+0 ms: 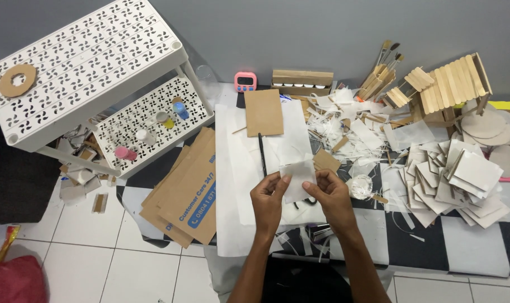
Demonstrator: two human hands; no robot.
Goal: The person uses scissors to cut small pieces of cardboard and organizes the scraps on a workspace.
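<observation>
My left hand [268, 199] and my right hand [332, 193] together pinch a small white square of paper-covered card [298, 177], one hand on each side edge. They hold it just above a large white paper sheet [238, 168] spread on the checkered table. A black pencil [262, 154] lies on that sheet just beyond my left hand. A brown cardboard rectangle [263, 112] rests farther back. A small brown card piece [326, 161] lies just past my right hand.
A pile of white-covered card squares [457, 179] lies at the right, behind it a popsicle-stick house [448, 84] and brushes. Flattened brown cardboard [187, 191] overhangs the table's left edge. A white perforated rack [81, 67] with paint bottles stands left. A pink timer [245, 81] sits at the back.
</observation>
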